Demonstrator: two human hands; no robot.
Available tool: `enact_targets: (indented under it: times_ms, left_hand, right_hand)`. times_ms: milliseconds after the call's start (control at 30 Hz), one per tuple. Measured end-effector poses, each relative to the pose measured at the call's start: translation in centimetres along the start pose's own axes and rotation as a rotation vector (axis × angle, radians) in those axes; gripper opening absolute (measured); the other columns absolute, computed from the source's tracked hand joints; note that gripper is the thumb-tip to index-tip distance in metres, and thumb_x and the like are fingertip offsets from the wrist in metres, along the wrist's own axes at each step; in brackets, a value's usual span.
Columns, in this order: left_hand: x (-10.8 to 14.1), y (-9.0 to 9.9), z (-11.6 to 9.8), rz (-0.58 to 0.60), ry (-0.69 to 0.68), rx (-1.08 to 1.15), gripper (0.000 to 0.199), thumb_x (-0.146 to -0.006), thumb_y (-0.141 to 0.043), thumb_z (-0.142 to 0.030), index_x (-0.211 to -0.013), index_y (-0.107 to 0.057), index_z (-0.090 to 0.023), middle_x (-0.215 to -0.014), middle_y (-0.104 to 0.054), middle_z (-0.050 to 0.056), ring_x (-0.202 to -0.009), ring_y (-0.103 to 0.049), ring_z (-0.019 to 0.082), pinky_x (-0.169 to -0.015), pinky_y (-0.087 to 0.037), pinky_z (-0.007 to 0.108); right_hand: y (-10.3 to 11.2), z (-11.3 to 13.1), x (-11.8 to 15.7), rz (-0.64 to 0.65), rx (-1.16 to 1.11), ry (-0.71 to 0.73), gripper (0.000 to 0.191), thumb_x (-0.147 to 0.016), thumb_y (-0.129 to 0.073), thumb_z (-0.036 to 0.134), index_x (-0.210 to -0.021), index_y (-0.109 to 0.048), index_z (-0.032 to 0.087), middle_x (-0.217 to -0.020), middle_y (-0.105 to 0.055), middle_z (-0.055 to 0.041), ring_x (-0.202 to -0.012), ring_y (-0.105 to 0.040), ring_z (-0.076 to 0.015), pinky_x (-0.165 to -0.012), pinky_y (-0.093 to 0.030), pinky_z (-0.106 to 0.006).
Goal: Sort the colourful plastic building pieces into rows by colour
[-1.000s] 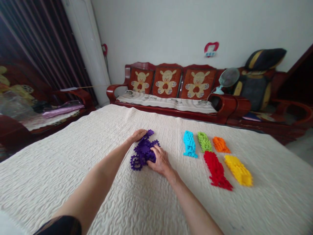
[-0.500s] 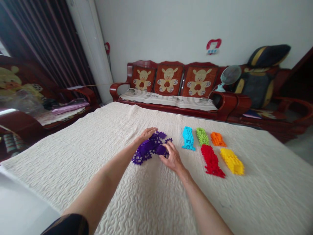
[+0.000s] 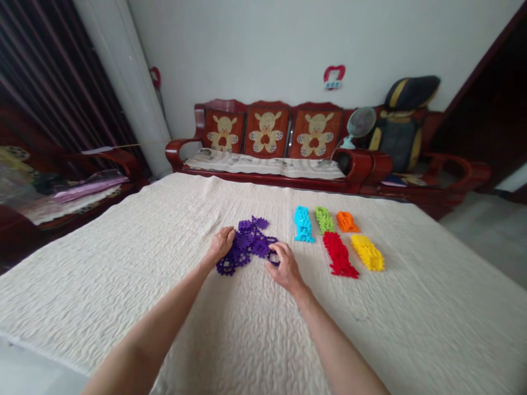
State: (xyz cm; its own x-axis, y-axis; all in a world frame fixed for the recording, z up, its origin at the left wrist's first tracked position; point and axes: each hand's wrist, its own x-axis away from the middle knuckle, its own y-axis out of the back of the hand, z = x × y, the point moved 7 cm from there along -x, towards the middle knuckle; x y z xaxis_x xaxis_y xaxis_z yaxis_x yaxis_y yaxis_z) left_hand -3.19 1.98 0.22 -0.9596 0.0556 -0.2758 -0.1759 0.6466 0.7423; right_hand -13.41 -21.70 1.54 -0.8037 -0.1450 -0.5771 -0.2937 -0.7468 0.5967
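A loose heap of purple toy gears (image 3: 245, 244), toothed and some with openings, lies on the quilted cream cloth (image 3: 242, 334). At the heap's left side my left hand (image 3: 223, 243) is closed, its fingers curled against the purple gears and partly hidden. My right hand (image 3: 286, 267) pinches a purple gear with an open centre (image 3: 274, 256) at the heap's right edge, thumb and fingers on either side of it.
Right of the heap are grouped blue pieces (image 3: 303, 224), green pieces (image 3: 325, 220), orange pieces (image 3: 347, 221), red pieces (image 3: 340, 256) and yellow pieces (image 3: 368, 253). A wooden sofa (image 3: 259, 171) stands behind the table, near a fan (image 3: 361, 122).
My left hand has drawn back from the top of the heap to its left side. My right hand now pinches an open-centred gear at the right edge. The view has turned slightly right.
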Motion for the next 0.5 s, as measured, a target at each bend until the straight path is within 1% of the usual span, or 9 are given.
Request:
enact_targets:
  times_ms: [100,167,267,367,433,500]
  left_hand:
    - [-0.5,-1.3,-1.3,0.037,-0.021,0.090,0.040,-0.096,-0.039,-0.036,-0.122,-0.065,-0.019,-0.124,-0.068,0.007,-0.118,-0.061,0.022,-0.105,-0.045,0.033]
    - [-1.2,-1.6,-2.0,0.048,-0.041,0.134,0.042,-0.096,-0.038,-0.038,-0.123,-0.064,-0.019,-0.124,-0.068,0.006,-0.119,-0.061,0.023,-0.104,-0.046,0.033]
    - [-3.0,-1.2,-2.0,0.027,-0.046,0.150,0.043,-0.097,-0.037,-0.039,-0.123,-0.065,-0.020,-0.121,-0.070,0.006,-0.117,-0.062,0.023,-0.102,-0.047,0.033]
    - [-5.6,-1.0,-1.3,0.020,-0.003,0.130,0.043,-0.097,-0.037,-0.039,-0.123,-0.065,-0.020,-0.119,-0.071,0.006,-0.116,-0.063,0.022,-0.100,-0.048,0.032]
    - [-7.1,-1.7,-0.9,0.063,0.030,0.114,0.044,-0.096,-0.037,-0.039,-0.124,-0.065,-0.019,-0.117,-0.072,0.007,-0.116,-0.063,0.023,-0.101,-0.048,0.032]
    - [-8.2,-2.9,-1.0,0.112,0.029,0.110,0.044,-0.095,-0.040,-0.041,-0.122,-0.067,-0.018,-0.118,-0.071,0.008,-0.117,-0.062,0.024,-0.103,-0.046,0.033]
  right_hand:
    - [0.9,-0.3,-0.1,-0.088,-0.035,-0.049,0.039,-0.077,-0.059,0.023,-0.117,-0.057,0.020,-0.119,-0.056,-0.0123,-0.118,-0.053,-0.0261,-0.104,-0.046,-0.045]
    - [0.9,-0.5,-0.1,-0.098,-0.041,-0.071,0.042,-0.078,-0.058,0.024,-0.120,-0.055,0.020,-0.125,-0.053,-0.0132,-0.122,-0.050,-0.0266,-0.106,-0.045,-0.046]
    - [0.4,-1.0,0.0,-0.065,-0.013,-0.090,0.048,-0.078,-0.057,0.023,-0.126,-0.052,0.020,-0.136,-0.049,-0.0142,-0.130,-0.045,-0.0280,-0.111,-0.040,-0.049]
    - [-0.2,-1.2,0.1,-0.024,0.029,-0.094,0.051,-0.079,-0.058,0.024,-0.129,-0.050,0.019,-0.140,-0.047,-0.0156,-0.133,-0.043,-0.0295,-0.112,-0.038,-0.052]
    - [-0.4,-1.1,0.1,-0.001,0.044,-0.087,0.051,-0.080,-0.058,0.024,-0.129,-0.050,0.018,-0.138,-0.050,-0.0162,-0.132,-0.045,-0.0297,-0.111,-0.039,-0.052]
    - [-0.4,-0.8,0.1,0.020,0.047,-0.082,0.050,-0.080,-0.058,0.023,-0.129,-0.050,0.017,-0.135,-0.053,-0.0157,-0.129,-0.048,-0.0288,-0.110,-0.040,-0.051]
